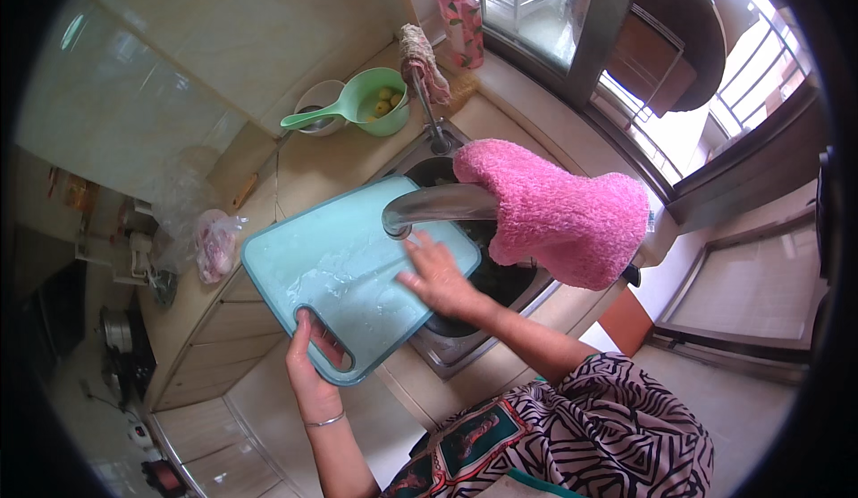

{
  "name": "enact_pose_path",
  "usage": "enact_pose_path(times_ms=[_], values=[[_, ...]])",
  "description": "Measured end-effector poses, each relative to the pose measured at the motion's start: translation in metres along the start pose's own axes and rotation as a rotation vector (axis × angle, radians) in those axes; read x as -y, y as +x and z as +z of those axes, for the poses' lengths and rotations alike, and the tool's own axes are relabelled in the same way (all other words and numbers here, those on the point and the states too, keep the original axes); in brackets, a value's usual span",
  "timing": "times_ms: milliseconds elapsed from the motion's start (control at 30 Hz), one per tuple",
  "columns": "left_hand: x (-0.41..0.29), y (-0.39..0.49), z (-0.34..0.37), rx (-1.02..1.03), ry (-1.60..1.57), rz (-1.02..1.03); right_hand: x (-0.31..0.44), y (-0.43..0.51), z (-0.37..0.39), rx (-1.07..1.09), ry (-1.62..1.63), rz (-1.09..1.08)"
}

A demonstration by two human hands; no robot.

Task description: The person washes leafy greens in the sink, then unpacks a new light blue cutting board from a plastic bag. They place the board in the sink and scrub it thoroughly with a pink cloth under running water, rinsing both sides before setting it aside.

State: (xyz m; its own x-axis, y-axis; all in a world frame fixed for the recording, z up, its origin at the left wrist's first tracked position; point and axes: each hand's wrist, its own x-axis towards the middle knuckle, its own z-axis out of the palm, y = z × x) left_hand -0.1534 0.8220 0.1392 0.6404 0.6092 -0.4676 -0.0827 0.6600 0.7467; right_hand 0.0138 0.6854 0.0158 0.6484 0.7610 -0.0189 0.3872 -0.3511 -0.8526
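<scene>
A light blue cutting board (322, 257) with a darker rim lies tilted over the stainless steel sink (446, 360), its surface wet. My left hand (310, 357) grips it by the handle slot, thumb on the upper face. My right hand (436, 273) rests spread on or just over the board's right part, holding nothing. Above those fingertips is the spout of the metal faucet (442, 204); whether water is running is hard to tell. A fluffy pink cloth (570, 216) hangs over the faucet and hides its base. The board hides much of the sink bowl.
Behind the sink stand a green dipper (375, 103) with yellowish fruits, a whitish bowl (322, 103) and a pink pump bottle (462, 26). Cloths (423, 62) hang on a thin metal spout. On the left counter lie a knotted plastic bag (216, 243) and a wooden-handled tool (246, 190).
</scene>
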Motion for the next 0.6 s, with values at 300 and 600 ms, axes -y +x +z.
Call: enact_pose_path(times_ms=[300,600], values=[[0.005,-0.014,-0.008,-0.005,-0.001,0.106,-0.02,-0.032,0.022,-0.045,-0.028,0.103],[0.014,-0.01,-0.004,0.021,0.022,0.185,0.027,-0.067,0.027,-0.126,-0.047,-0.238]])
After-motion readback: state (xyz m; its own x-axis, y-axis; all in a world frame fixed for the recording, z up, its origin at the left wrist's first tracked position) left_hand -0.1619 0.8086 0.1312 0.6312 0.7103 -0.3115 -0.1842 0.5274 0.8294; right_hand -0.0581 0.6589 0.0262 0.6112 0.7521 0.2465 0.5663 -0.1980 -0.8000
